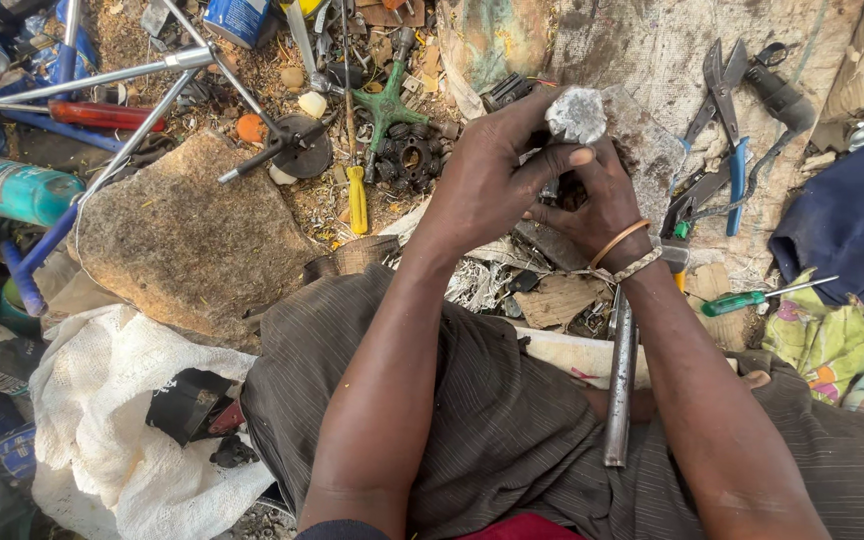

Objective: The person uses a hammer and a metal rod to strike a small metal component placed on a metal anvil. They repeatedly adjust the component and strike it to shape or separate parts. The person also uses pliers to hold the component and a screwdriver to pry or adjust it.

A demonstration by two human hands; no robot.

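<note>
Head view: left hand (492, 175) and right hand (597, 205) grip grey metal lump (576, 114)

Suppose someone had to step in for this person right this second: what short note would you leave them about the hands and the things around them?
Left hand: closed over a dull grey metal lump, thumb across it.
Right hand: gripping from below, wrist with bracelets; what it pinches is hidden.
Both are held above a flat stone.
Nearby: metal rod across the lap, blue-handled pliers to the right, green screwdriver, yellow-handled tool.
Done or left: the lump looks intact; cannot tell more.
</note>
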